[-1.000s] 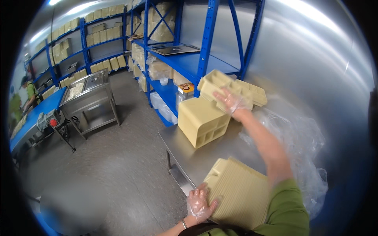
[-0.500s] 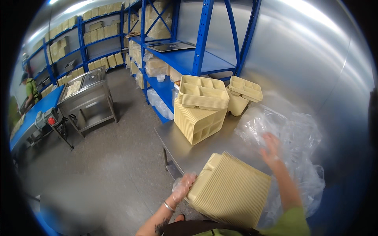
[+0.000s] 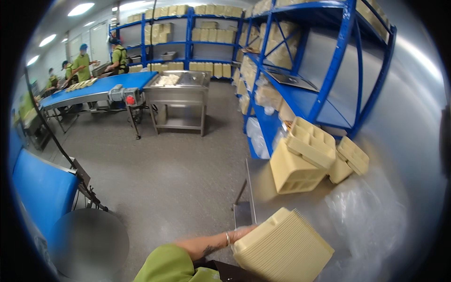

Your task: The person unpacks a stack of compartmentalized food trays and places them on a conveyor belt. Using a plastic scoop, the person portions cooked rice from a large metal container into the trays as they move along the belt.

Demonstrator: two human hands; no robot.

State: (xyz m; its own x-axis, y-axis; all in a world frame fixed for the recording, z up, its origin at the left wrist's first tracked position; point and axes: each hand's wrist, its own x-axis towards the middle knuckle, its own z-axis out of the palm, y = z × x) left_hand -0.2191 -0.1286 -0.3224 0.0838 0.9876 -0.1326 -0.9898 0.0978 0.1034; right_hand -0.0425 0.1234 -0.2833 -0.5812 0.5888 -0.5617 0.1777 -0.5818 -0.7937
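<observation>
A thick stack of cream compartment trays [image 3: 286, 249] stands on edge at the near end of the steel table [image 3: 264, 207], close to my body. My left hand [image 3: 242, 233], in a clear glove, grips the left end of this stack; its fingers are partly hidden by the trays. My right hand is out of sight. Farther back sits another tray stack [image 3: 293, 176] on its side, with a tilted pile of trays [image 3: 312, 141] on top. To its right is a smaller pile of trays [image 3: 353, 157]. Crumpled clear plastic [image 3: 369, 214] lies along the table's right side.
Blue shelving [image 3: 340, 66] rises behind the table. Across the floor stand a steel cart [image 3: 178, 96] and a blue conveyor [image 3: 108, 87], with several people in green beyond. At left are another blue belt [image 3: 42, 192] and a blurred round grey shape [image 3: 89, 244].
My view has swung left, showing more of the room. My right hand, earlier open above the plastic, has gone out of sight. The left hand stays at the stack's left end.
</observation>
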